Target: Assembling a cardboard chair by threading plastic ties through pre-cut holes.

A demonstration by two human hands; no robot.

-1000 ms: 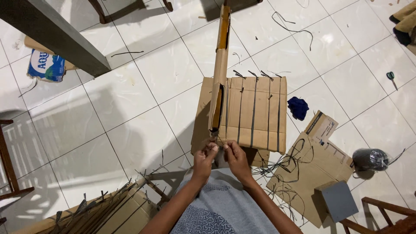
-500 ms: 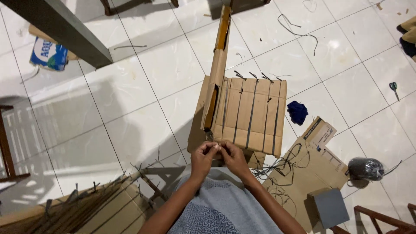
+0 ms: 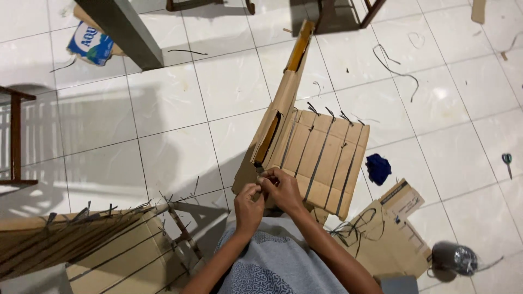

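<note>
Both hands work at the near left corner of a cardboard panel (image 3: pixel 321 160) lying on the white tiled floor (image 3: pixel 180 109). The left hand (image 3: pixel 249 206) and right hand (image 3: pixel 283 190) meet there, fingers pinched shut on something small at the panel's edge; what it is cannot be told. The panel is made of parallel cardboard strips bound with dark ties, and a long cardboard flap (image 3: pixel 286 92) stands up along its left side.

Surroundings: a second strip panel (image 3: pixel 87 245) at lower left, flat cardboard sheets with loose dark cord (image 3: pixel 381 234) at lower right, a blue cloth (image 3: pixel 377 167) just right of the panel, scissors (image 3: pixel 507 161) well apart at the far right, and a dark roll (image 3: pixel 455 260) near the lower right corner.
</note>
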